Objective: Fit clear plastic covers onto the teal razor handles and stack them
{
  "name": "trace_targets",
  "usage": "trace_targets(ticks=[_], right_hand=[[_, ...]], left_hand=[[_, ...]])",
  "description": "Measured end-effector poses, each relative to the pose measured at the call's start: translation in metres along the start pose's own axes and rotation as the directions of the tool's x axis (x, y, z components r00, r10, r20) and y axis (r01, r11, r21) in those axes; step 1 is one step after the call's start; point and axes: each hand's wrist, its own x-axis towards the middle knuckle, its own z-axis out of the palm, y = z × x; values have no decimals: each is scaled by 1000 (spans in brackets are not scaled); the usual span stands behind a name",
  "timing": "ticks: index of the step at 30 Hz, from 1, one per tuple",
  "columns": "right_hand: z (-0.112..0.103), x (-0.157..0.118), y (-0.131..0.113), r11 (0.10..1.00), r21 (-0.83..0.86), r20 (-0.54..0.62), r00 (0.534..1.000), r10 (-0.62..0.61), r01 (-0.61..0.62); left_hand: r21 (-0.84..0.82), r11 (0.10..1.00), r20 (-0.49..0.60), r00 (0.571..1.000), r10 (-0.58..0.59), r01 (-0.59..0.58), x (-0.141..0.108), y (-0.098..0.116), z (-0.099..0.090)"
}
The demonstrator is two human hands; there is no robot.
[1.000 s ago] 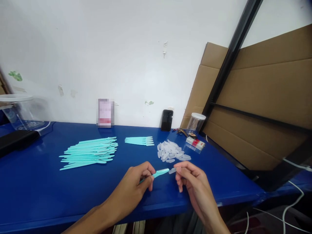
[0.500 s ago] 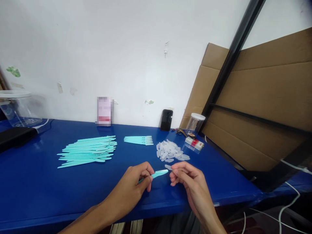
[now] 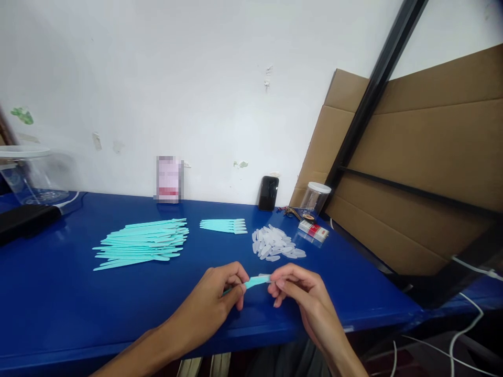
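My left hand (image 3: 222,293) is closed around the handle of a turquoise eyebrow razor (image 3: 257,281), its blade end pointing right. In my right hand (image 3: 304,293), thumb and fingertips pinch a small translucent blade cap (image 3: 263,275), mostly hidden by the fingers and lying along the razor's tip. Whether the cap sits over the blade or beside it, I cannot tell. Beyond my right hand is a heap of the same caps (image 3: 275,243). A large pile of turquoise razors (image 3: 143,243) lies to the left, and a neat row of several razors (image 3: 222,225) lies farther back.
On the blue table (image 3: 118,309), a phone (image 3: 269,193) leans against the wall near a lidded clear jar (image 3: 315,199) and a red-and-white box (image 3: 313,231). A large clear tub (image 3: 35,178) and a black object (image 3: 27,222) are at left. Cardboard (image 3: 424,173) stands right.
My right hand has moved slightly left, bringing the cap from just off the razor's tip to overlap it. My left hand stays nearly still.
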Motion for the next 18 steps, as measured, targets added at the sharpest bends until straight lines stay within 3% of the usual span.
trace_targets(ticks=[10,16,18], right_hand=[[8,-2,-7,999,-24,29,999,27,-26],[17,0,-1,992,-103,57,995,84,-78],[12,2,-6,994,-85,-4,998,62,-62]], left_hand=[[-5,1000,3,1000,20,-20,1,-7,3],[174,985,-5,1000,21,-20,-1,-6,-3],[286,958,-38,999,26,-14,0,-4,-9]])
